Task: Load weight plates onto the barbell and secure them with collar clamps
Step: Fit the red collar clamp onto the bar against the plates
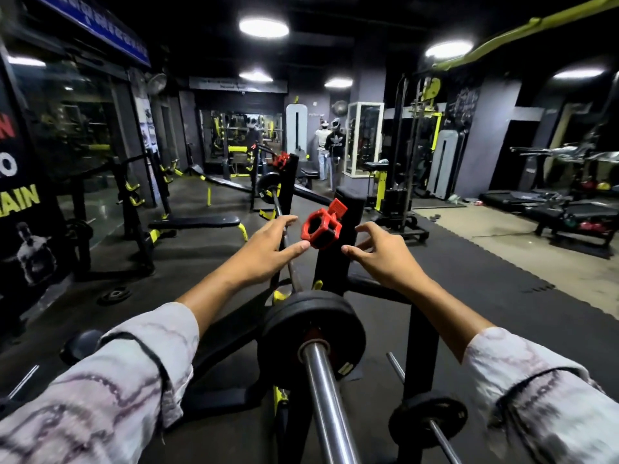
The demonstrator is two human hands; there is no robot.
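Note:
The barbell (330,400) runs away from me on a bench rack. One black weight plate (284,333) sits on its near chrome sleeve, and another plate (267,190) is on the far end. A red collar clamp (322,228) sits against the near black upright (338,262), with its lever open. My left hand (268,249) is just left of the clamp, fingers spread, its thumb tip at the clamp's lower edge. My right hand (382,252) hovers just right of it, also spread. A second red clamp (280,160) rests on the far upright.
A small plate (428,418) hangs on a storage peg at lower right. Another plate (114,295) lies on the floor to the left, near a flat bench (197,222). Two people (330,145) stand at the back. Treadmills (522,199) line the right side.

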